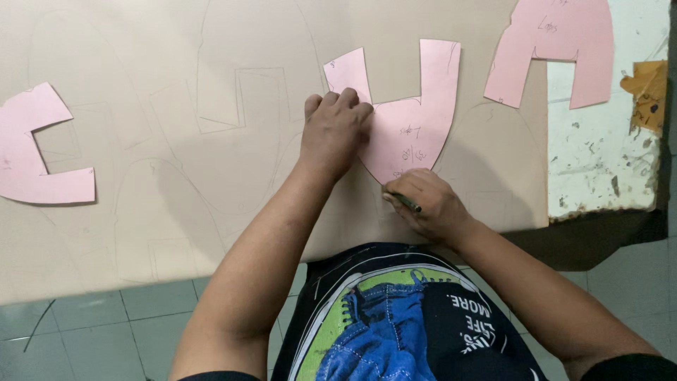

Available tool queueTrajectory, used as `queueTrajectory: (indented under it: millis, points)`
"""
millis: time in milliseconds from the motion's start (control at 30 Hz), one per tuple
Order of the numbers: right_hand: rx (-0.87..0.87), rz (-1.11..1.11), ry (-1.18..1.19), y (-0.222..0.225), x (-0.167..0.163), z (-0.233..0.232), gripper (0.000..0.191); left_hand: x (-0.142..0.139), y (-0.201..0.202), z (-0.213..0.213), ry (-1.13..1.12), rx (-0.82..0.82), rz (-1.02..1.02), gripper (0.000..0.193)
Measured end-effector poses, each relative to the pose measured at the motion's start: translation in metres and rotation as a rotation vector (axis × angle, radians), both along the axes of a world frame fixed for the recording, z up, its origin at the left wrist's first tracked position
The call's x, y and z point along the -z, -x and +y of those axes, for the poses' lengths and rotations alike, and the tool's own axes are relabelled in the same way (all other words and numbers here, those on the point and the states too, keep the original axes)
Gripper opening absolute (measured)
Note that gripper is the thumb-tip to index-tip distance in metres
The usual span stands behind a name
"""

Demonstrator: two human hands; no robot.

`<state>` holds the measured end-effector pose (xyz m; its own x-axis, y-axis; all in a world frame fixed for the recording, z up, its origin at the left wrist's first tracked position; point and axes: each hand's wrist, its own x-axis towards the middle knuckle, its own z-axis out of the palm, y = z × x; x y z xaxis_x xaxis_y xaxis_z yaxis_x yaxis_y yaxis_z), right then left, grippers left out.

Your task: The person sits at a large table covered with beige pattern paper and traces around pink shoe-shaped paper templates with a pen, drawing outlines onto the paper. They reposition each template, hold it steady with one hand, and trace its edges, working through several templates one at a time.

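Observation:
A pink U-shaped paper pattern lies flat on a large beige sheet. My left hand presses down on the pattern's left side with fingers bent. My right hand grips a dark green pencil at the pattern's rounded lower edge, its tip against the beige sheet. Faint pencil outlines of the same shape cover the sheet.
Another pink pattern piece lies at the far left, and a third at the top right. A worn white table surface shows at the right with an orange scrap. Teal floor tiles lie below the table edge.

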<state>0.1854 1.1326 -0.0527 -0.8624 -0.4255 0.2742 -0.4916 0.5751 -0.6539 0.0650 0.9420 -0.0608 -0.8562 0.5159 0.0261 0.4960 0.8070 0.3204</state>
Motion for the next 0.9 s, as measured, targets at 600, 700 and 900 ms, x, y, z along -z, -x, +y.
queueTrajectory:
  millis: [600,700,900]
  points:
    - [0.699,-0.205,-0.331,0.033,-0.007,0.028,0.041,-0.024,0.045,-0.028,0.045,-0.112,-0.185,0.099]
    - [0.756,-0.258,-0.446,0.051,-0.014,0.056,0.044,-0.033,0.052,-0.019,0.075,-0.149,-0.269,0.099]
    - [0.762,-0.297,-0.499,0.089,-0.030,0.113,0.041,-0.044,0.073,0.000,0.127,-0.289,-0.431,0.077]
